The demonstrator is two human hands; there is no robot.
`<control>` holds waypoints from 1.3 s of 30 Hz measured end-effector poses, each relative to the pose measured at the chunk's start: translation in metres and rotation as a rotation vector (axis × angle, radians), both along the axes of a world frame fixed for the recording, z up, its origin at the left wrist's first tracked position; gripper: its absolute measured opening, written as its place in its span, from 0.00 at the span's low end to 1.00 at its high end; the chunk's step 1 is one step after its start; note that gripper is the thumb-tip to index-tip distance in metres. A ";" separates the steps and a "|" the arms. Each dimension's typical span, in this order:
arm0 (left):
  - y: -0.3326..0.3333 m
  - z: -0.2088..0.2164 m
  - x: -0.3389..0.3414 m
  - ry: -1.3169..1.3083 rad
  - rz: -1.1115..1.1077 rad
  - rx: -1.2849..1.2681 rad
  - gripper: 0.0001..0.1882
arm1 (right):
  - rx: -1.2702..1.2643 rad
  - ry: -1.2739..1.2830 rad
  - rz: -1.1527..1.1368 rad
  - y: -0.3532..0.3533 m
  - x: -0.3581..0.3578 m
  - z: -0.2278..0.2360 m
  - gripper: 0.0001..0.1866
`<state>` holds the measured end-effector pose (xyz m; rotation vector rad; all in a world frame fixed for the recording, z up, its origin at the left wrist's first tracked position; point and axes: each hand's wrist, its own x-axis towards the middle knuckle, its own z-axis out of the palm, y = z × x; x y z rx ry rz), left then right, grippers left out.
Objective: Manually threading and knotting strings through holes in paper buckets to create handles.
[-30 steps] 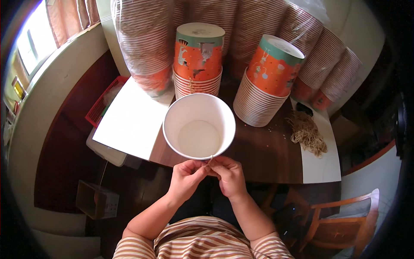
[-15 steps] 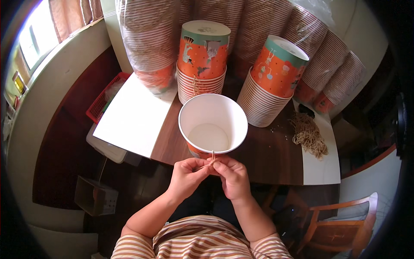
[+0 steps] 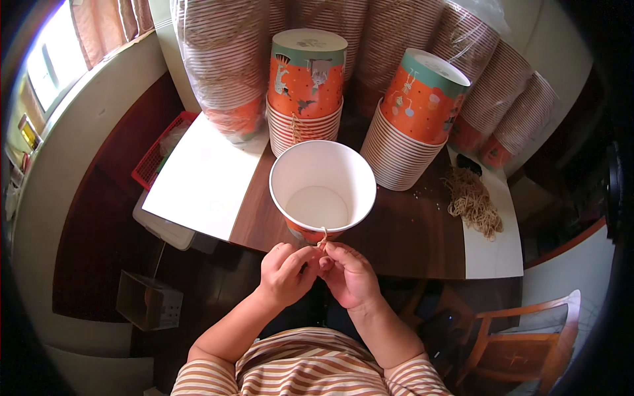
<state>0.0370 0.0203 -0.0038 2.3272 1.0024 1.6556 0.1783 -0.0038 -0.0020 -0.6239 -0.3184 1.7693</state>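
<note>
A large paper bucket [image 3: 322, 188], white inside and orange outside, stands with its mouth up near the table's front edge. Over its near rim hangs a thin tan string [image 3: 323, 235]. My left hand [image 3: 288, 272] pinches the string just below the rim, its fingers curled. Close against it, my right hand [image 3: 349, 272] also grips the string between thumb and forefinger. Where the string passes between the fingertips, a small loop or knot shows, partly hidden. Both hands are in front of the bucket, at the table edge.
Behind the bucket stand two stacks of upside-down orange buckets, one left [image 3: 307, 82] and one right [image 3: 422, 105]. Plastic-wrapped stacks [image 3: 221, 59] line the back. A heap of tan strings [image 3: 474, 201] lies at the right. A wooden chair [image 3: 528, 350] is at lower right, a red basket [image 3: 146, 173] at left.
The left hand has turned, its fingers now more curled around the string. The right hand has opened its palm a little, still pinching. The view has shifted slightly.
</note>
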 end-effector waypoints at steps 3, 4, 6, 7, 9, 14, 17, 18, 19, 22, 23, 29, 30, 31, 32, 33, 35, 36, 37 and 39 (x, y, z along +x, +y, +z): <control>-0.001 0.008 0.005 -0.028 -0.005 0.011 0.13 | -0.031 -0.043 -0.036 -0.002 -0.006 0.008 0.07; 0.000 0.006 0.005 -0.027 -0.005 0.010 0.13 | -0.056 -0.083 -0.072 -0.002 -0.009 0.011 0.07; 0.001 0.004 0.005 -0.061 -0.022 -0.013 0.13 | -0.031 -0.097 -0.074 -0.003 -0.007 0.009 0.07; 0.001 0.006 0.005 -0.060 -0.022 -0.012 0.13 | -0.007 -0.113 -0.077 -0.003 -0.006 0.007 0.07; 0.001 0.008 0.005 -0.076 -0.023 -0.069 0.13 | -0.011 -0.138 -0.077 -0.002 -0.003 0.004 0.07; 0.002 0.012 0.003 -0.085 -0.035 -0.092 0.12 | -0.026 -0.193 -0.104 -0.002 -0.003 0.002 0.07; 0.001 0.009 0.004 -0.126 -0.049 -0.153 0.11 | 0.012 -0.231 -0.099 -0.001 -0.002 0.004 0.07; 0.001 0.008 0.004 -0.163 -0.066 -0.208 0.10 | 0.008 -0.226 -0.112 -0.001 -0.001 0.003 0.07; 0.001 0.010 0.003 -0.163 -0.068 -0.207 0.10 | 0.004 -0.220 -0.126 0.000 0.000 0.003 0.07; 0.000 0.013 -0.003 -0.180 -0.157 -0.429 0.08 | 0.005 -0.230 -0.114 0.007 -0.002 0.011 0.06; 0.001 0.011 -0.006 -0.188 -0.193 -0.465 0.07 | 0.006 -0.231 -0.113 0.008 -0.003 0.012 0.06; -0.001 0.008 -0.006 -0.321 -0.265 -0.695 0.05 | 0.095 -0.340 -0.092 0.012 0.004 0.003 0.07; 0.000 0.007 -0.008 -0.351 -0.264 -0.736 0.04 | 0.127 -0.378 -0.107 0.013 0.005 0.004 0.08; 0.000 0.008 -0.009 -0.353 -0.262 -0.735 0.04 | 0.159 -0.415 -0.122 0.014 0.007 0.004 0.09; 0.001 0.010 -0.010 -0.387 -0.277 -0.743 0.04 | 0.161 -0.426 -0.124 0.014 0.009 0.002 0.09; 0.001 0.011 -0.010 -0.420 -0.291 -0.751 0.03 | 0.160 -0.426 -0.123 0.014 0.009 0.003 0.09; 0.002 0.011 -0.011 -0.431 -0.293 -0.758 0.03 | 0.187 -0.508 -0.154 0.012 0.008 0.007 0.09; 0.003 0.010 -0.011 -0.442 -0.296 -0.764 0.03 | 0.187 -0.507 -0.153 0.011 0.008 0.010 0.09; 0.003 0.007 -0.011 -0.442 -0.294 -0.764 0.03 | 0.219 -0.564 -0.159 0.010 0.007 0.014 0.09; 0.005 0.003 -0.010 -0.522 -0.341 -0.823 0.06 | 0.250 -0.620 -0.165 0.009 0.007 0.015 0.09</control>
